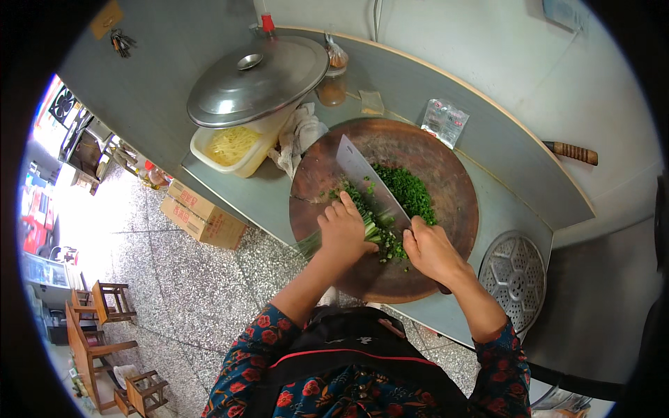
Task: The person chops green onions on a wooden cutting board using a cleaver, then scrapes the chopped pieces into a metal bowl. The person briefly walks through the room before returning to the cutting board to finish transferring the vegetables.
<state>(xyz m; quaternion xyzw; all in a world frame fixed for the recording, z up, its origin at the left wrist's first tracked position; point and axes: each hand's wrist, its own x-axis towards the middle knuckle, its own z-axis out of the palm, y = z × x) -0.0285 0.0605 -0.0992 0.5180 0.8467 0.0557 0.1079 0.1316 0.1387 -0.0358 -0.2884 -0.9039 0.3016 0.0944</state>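
Observation:
A round wooden chopping board [334,157] lies on the grey counter before me. My left hand [342,224] presses on a bunch of green onions [370,225], whose long leaves trail off past the board's left edge. In my right hand [434,251] is the handle of a cleaver [366,175]; its broad blade slants up and left across the board, beside the cut end of the bunch. A heap of finely chopped greens [410,193] lies on the blade's far right side. Paler chopped bits [392,248] are scattered between my hands.
Behind left, a large metal lid [282,68] covers a container, beside a plastic tub of yellow shreds [222,162] and a cloth [303,128]. A plastic packet [445,123] touches the board's back. A perforated metal disc [515,277] stands right; a cardboard box [201,214] is on the floor.

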